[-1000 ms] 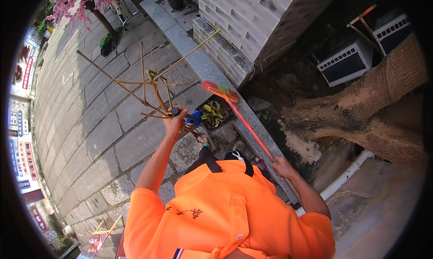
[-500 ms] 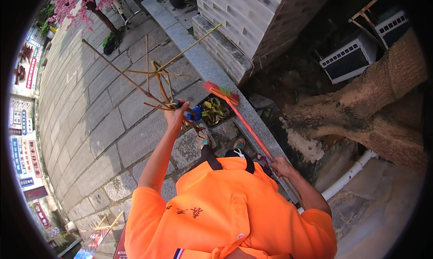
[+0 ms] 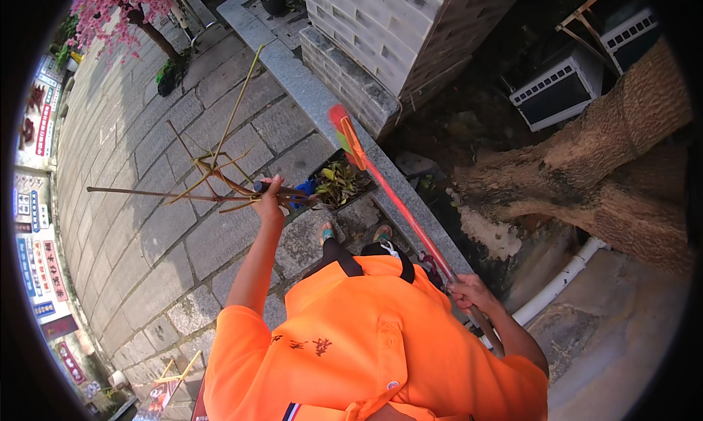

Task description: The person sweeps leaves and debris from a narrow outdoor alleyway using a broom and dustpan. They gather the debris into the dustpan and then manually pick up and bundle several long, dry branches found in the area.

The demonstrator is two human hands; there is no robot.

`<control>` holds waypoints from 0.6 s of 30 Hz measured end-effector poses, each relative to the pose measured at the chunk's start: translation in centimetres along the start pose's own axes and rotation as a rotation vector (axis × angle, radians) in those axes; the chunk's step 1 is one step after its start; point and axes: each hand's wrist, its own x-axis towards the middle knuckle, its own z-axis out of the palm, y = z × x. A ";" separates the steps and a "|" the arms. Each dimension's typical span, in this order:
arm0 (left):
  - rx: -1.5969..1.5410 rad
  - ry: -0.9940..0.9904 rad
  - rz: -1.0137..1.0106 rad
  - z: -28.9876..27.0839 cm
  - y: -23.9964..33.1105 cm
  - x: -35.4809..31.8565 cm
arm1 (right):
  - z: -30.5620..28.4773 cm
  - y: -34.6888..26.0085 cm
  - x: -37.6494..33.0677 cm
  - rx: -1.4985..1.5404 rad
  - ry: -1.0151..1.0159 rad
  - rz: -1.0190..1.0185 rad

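My left hand (image 3: pixel 269 200) is closed round a spiky bundle of bare brown and yellowish branches (image 3: pixel 212 170) and a dark rod end (image 3: pixel 261 187). Below that hand, partly hidden, are a blue piece (image 3: pixel 304 192) and a dark pan (image 3: pixel 366 191) full of green and yellowish leaves (image 3: pixel 339 183). Whether the rod joins the pan I cannot tell. My right hand (image 3: pixel 471 292) grips the lower part of a broom (image 3: pixel 406 212) with a red handle. The broom's orange head with red and green bristles is raised toward the stone kerb, beyond the pan.
Grey stone paving (image 3: pixel 168 201) spreads to the left. A stone kerb (image 3: pixel 307 98) runs past a brick pillar (image 3: pixel 373 40). On the right are a thick tree trunk (image 3: pixel 571 179), a white pipe (image 3: pixel 560 282) and an air-conditioner unit (image 3: pixel 556 91). A pink-blossomed tree (image 3: pixel 150 25) stands far left.
The branches have swung round to the left in my left hand, their long stem now nearly level. The broom head has moved up and slightly left. Both hands keep their hold.
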 end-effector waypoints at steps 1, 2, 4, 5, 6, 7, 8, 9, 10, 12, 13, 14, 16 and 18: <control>-0.021 0.002 -0.012 -0.3 0.3 -0.1 | 0.2 -0.2 -0.2 0.026 0.003 -0.003; -0.046 -0.001 -0.009 -0.7 0.4 -0.1 | 0.3 -0.4 -0.4 0.053 0.005 -0.007; -0.094 -0.005 -0.001 -1.7 0.5 -0.1 | 0.3 -0.8 -0.4 0.071 0.008 -0.028; -0.109 -0.019 0.019 -2.3 0.5 -0.1 | 0.2 -1.1 -0.5 0.080 0.011 -0.040; -0.122 -0.031 0.018 -3.1 0.4 0.2 | 0.0 -1.4 -0.2 0.031 0.014 -0.053; -0.135 -0.042 0.017 -4.1 0.3 0.5 | -0.3 -1.8 0.4 -0.020 0.017 -0.067; -0.147 -0.054 0.017 -5.0 0.3 0.7 | -0.6 -2.3 0.8 -0.069 0.019 -0.080; -0.146 -0.097 0.028 -5.6 0.8 0.7 | -0.5 -3.2 1.0 -0.110 0.020 -0.080; -0.142 -0.118 0.042 -6.2 1.3 0.7 | -0.4 -3.9 1.6 -0.181 0.040 -0.090; -0.144 -0.119 0.073 -7.7 2.4 0.8 | -0.2 -5.2 3.2 -0.319 0.077 -0.114; -0.157 -0.109 0.071 -8.5 3.0 0.9 | -0.2 -5.7 4.3 -0.394 0.078 -0.118; -0.183 -0.106 0.087 -9.2 3.7 0.7 | 0.2 -6.3 5.6 -0.462 0.095 -0.132; -0.194 -0.076 0.107 -11.3 4.4 0.9 | 0.9 -7.1 7.9 -0.596 0.129 -0.167; -0.167 -0.085 0.115 -12.4 5.3 0.3 | -0.1 -6.6 11.8 -0.793 0.161 -0.233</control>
